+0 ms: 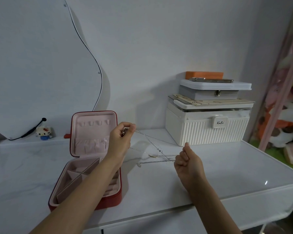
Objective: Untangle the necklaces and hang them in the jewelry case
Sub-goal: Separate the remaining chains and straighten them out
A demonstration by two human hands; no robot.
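A red jewelry case [78, 168] with pink lining stands open on the white table, its lid upright with small hooks and a pocket. My left hand [121, 140] is raised in front of the lid and pinches one end of a thin silver necklace chain [152, 138], with a small pendant showing in the fingers. The chain stretches right to my right hand [187, 163], which pinches its other end. Between the hands, more tangled necklaces [156, 157] lie on the table and hang partly from the stretched chain.
A white ribbed storage box [206, 130] with stacked grey and orange boxes on it stands at the back right. A curved mirror [41, 65] leans on the wall at left, a small toy figure [44, 131] below it. The table's front edge [159, 215] runs under my forearms.
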